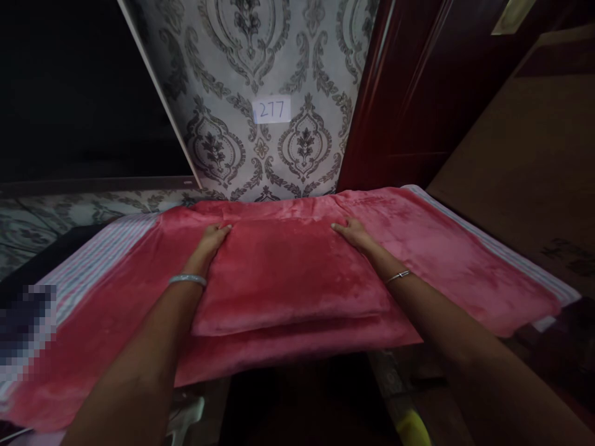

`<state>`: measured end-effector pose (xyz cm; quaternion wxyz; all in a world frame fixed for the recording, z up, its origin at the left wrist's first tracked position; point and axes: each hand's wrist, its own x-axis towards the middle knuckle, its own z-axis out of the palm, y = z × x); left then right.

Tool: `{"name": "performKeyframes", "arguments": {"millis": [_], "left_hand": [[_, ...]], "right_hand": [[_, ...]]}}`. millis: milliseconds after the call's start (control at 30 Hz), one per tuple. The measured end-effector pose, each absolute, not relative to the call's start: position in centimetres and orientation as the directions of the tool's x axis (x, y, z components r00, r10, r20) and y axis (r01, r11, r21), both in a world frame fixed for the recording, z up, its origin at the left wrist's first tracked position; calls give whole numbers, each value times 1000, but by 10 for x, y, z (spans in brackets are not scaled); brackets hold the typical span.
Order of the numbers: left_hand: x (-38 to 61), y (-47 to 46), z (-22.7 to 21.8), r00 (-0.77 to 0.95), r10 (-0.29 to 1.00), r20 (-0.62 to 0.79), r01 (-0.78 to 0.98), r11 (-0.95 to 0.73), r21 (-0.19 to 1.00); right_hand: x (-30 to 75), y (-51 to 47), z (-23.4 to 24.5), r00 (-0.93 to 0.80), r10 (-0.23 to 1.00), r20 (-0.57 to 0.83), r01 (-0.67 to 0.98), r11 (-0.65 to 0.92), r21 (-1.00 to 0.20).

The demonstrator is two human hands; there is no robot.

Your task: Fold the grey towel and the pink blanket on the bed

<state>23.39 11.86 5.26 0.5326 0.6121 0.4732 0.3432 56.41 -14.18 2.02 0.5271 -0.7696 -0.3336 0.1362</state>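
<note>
A red-pink plush blanket [288, 266] lies folded into a rectangular, layered pad in front of me. My left hand [216, 235] is at its far left corner, thumb on top and the other fingers curled down at the side, partly hidden. At the far right corner, my right hand [352, 233] grips in the same way, its thumb pointing inward. Beneath the pad spreads a wider red-pink plush layer [446, 254], which hangs over the near edge. I cannot tell whether pad and layer are one piece.
Striped cloth [106, 248] shows along both sides under the plush. A dark screen [88, 93] stands at left, and patterned wallpaper with a paper label [272, 109] reading 277 is behind. Red-brown door-like panels [395, 111] and a large cardboard box [530, 148] stand at right.
</note>
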Motion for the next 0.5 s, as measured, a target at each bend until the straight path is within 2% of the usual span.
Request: {"name": "performKeyframes", "arguments": {"millis": [167, 300, 367, 500], "left_hand": [[232, 122, 49, 277, 961, -17, 141, -23, 990], [232, 122, 43, 272, 960, -63, 153, 22, 988], [232, 123, 42, 278, 958, -73, 161, 28, 987], [231, 130, 46, 278, 960, -31, 125, -4, 992]], "right_hand": [[558, -145, 17, 693, 674, 255, 384, -46, -922], [554, -145, 16, 718, 688, 109, 289, -152, -945], [555, -144, 17, 728, 679, 90, 278, -173, -945], [562, -141, 23, 725, 650, 225, 349, -65, -935]]}}
